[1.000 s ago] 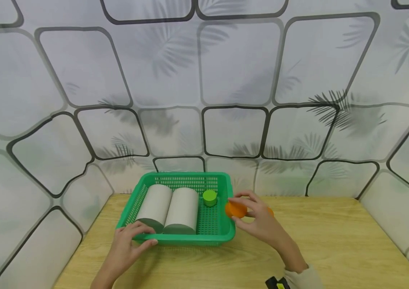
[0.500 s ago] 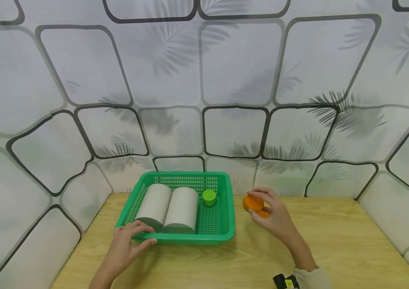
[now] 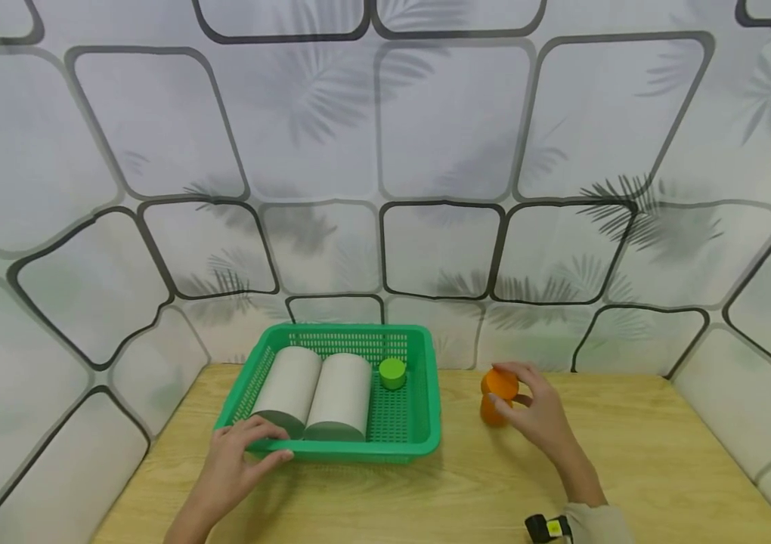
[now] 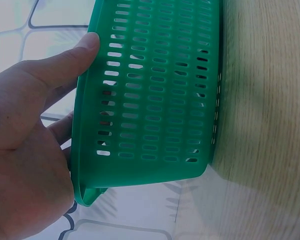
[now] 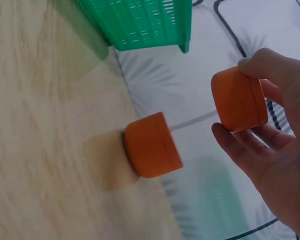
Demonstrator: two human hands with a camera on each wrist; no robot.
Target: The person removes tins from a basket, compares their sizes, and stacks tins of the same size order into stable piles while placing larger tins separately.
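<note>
My right hand [image 3: 540, 414] pinches a short orange cylinder [image 5: 236, 97] between thumb and fingertips. A second orange cylinder [image 5: 151, 146], with the same thin line near its top, stands on the table just below the held one; a gap shows between them in the right wrist view. With the thumb [image 4: 87, 42] outside and the fingers over the rim, my left hand [image 3: 239, 462] grips the near left corner of a green plastic basket [image 3: 365, 447]. Inside the basket lie two white rolls [image 3: 289, 384], side by side, and a small bright green cylinder [image 3: 392, 373] stands to their right.
The light wooden table [image 3: 644, 446] stretches to the right of the orange cylinders and along the front of the basket. Patterned fabric walls [image 3: 447, 249] close it in behind and at both sides.
My right hand has carried the orange cylinder away from the basket's right rim, rightward, to over the other orange cylinder. The left hand has stayed on the basket.
</note>
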